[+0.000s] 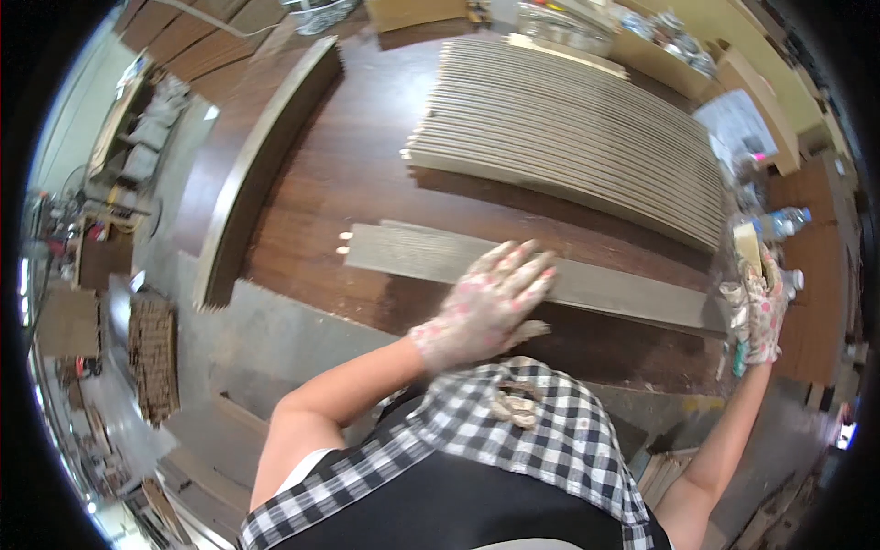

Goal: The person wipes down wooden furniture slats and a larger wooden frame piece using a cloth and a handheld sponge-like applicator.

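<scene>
A grey wood-grain board (623,289) lies across the brown table in front of me, a second strip showing along its far edge. Two pale dowels stick out of its left end. My left hand (486,307), in a pink-dotted white work glove, rests over the middle of the board with its fingers stretched out. Beyond the board's right end, my right hand (763,316), gloved alike, is closed round a pale yellow block (748,249); its exact kind is unclear. Something teal shows beside that wrist.
A wide row of similar boards (568,137) lies at the back, dowels at its left end. Another long stack (266,174) stands on the left. A clear plastic bottle (784,223), a plastic-wrapped bundle and cardboard boxes (417,13) line the right and far edges.
</scene>
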`<state>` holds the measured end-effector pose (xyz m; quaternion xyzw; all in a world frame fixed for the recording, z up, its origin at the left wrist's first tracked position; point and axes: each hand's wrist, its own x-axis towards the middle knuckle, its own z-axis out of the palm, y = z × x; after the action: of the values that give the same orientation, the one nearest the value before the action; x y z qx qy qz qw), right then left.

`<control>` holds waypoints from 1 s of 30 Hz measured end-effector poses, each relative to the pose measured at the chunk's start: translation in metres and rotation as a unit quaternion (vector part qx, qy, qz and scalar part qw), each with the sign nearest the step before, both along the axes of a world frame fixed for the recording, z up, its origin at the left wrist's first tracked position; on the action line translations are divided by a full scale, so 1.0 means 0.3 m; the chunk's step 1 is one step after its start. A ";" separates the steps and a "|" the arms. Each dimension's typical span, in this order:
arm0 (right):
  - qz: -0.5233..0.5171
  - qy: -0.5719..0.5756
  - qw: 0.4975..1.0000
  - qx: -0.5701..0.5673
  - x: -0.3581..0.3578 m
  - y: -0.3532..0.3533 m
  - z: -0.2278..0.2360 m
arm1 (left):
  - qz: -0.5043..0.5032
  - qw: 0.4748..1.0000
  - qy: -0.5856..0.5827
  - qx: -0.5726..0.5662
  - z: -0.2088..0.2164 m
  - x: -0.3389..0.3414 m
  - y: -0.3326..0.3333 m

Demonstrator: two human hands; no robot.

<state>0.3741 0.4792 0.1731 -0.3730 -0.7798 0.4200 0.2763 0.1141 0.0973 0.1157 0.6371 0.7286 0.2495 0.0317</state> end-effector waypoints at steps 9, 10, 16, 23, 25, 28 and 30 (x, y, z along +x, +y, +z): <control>0.038 0.106 0.994 -0.003 -0.344 -0.443 -0.173 | 0.408 0.862 0.283 -0.102 -0.168 -0.442 -0.404; 0.014 0.119 0.993 -0.009 -0.345 -0.443 -0.168 | 0.400 0.867 0.240 -0.175 -0.067 -0.460 -0.458; 0.194 0.200 0.936 0.215 -0.628 -0.811 -0.215 | 0.324 0.874 -0.146 0.331 -0.031 -0.335 -0.267; 0.108 0.093 0.879 0.455 -0.486 -0.774 -0.298 | 0.264 0.873 -0.255 0.322 -0.104 -0.267 -0.127; 0.054 0.018 0.943 0.329 -0.281 -0.600 -0.269 | 0.264 0.887 -0.233 0.297 -0.105 -0.274 -0.142; -0.176 0.197 0.964 -0.036 -0.051 -0.402 -0.228 | 0.240 0.908 -0.202 0.277 -0.097 -0.270 -0.110; -0.165 0.189 0.968 0.020 -0.107 -0.447 -0.214 | 0.212 0.921 -0.189 0.268 -0.095 -0.265 -0.078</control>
<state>0.3420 0.3452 0.1088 -0.4047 -0.6491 0.4160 0.4918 0.0347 0.0740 0.0871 0.3937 0.7330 0.5519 -0.0565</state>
